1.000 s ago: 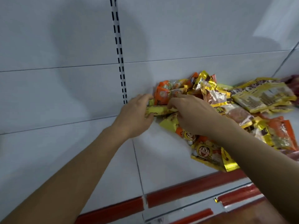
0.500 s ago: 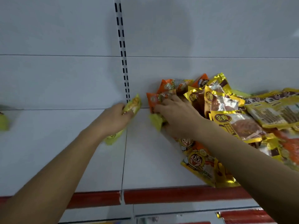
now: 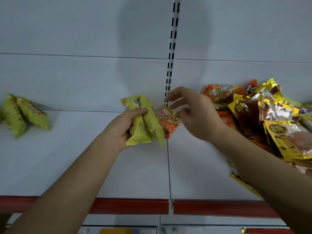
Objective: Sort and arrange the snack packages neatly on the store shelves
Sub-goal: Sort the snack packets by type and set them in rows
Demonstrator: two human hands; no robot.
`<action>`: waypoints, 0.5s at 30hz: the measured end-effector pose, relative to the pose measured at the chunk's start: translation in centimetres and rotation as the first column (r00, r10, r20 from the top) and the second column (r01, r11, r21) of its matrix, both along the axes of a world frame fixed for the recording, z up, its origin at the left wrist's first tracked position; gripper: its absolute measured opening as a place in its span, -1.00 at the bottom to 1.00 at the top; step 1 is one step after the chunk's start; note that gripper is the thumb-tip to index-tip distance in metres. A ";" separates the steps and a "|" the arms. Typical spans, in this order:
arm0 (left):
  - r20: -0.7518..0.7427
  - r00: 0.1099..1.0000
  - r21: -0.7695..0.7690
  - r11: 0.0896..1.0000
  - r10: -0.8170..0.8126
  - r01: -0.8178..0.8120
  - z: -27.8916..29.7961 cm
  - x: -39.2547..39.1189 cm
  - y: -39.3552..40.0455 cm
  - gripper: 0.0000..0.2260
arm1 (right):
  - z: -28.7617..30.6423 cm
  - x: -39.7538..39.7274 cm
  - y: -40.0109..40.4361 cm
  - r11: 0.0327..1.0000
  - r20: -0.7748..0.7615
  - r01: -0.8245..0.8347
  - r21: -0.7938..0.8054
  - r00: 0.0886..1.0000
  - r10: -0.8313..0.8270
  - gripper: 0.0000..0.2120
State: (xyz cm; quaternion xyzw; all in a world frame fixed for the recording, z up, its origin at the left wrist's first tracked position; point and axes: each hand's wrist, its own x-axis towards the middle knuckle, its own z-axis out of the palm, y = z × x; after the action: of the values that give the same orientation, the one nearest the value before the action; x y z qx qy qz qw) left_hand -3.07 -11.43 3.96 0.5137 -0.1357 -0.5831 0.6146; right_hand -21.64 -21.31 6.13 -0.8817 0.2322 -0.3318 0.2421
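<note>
**Head view: left hand holds yellow packs, right hand loose beside them**

The head view looks down on a white shelf (image 3: pixel 138 174) with a red front strip (image 3: pixel 131 206) along its near edge. The left hand (image 3: pixel 121 130) is curled round two yellow-green snack packs (image 3: pixel 146 122), gripping them above the shelf just left of the slotted upright (image 3: pixel 170 65) on the back panel. An orange packet (image 3: pixel 169 122) sits right behind and against those packs; whether the hand also holds it cannot be told. The right hand (image 3: pixel 195 112) is blurred, its fingers spread and relaxed, holding nothing, close beside the orange packet. To the right lies a jumbled pile of orange and gold packets (image 3: pixel 263 115). Far left, well apart, several more yellow-green packs (image 3: pixel 25 114) lie on the shelf against the back panel.
</note>
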 end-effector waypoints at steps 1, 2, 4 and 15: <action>0.027 0.999 0.018 1.000 -0.017 0.016 -0.1 0.5 0.1 -0.82 | -0.1 -0.4 -1.2 0.984 -0.055 0.133 -0.118 0.989 -0.140 -0.56; 0.047 0.998 0.030 0.999 -0.032 0.030 -0.3 0.9 0.2 -0.85 | -0.2 -0.8 -2.5 0.944 -0.142 0.242 -0.224 0.950 -0.278 -0.64; 0.086 0.996 0.033 0.999 -0.036 0.033 -0.7 1.7 0.4 -0.82 | -0.4 -1.3 -4.9 0.882 -0.406 0.359 -0.305 0.789 -0.461 -0.74; 0.212 0.955 0.097 0.977 -0.207 0.191 -1.8 -0.4 -2.0 -0.79 | -2.7 -0.7 -5.5 0.748 -0.422 0.374 -0.549 0.648 -0.634 -0.62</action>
State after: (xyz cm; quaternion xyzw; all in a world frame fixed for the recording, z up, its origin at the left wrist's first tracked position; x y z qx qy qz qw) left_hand -3.50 -13.41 2.20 0.5820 -0.2321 -0.5860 0.5139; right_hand -22.32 -26.83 3.41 -0.8654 0.4607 -0.1399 -0.1388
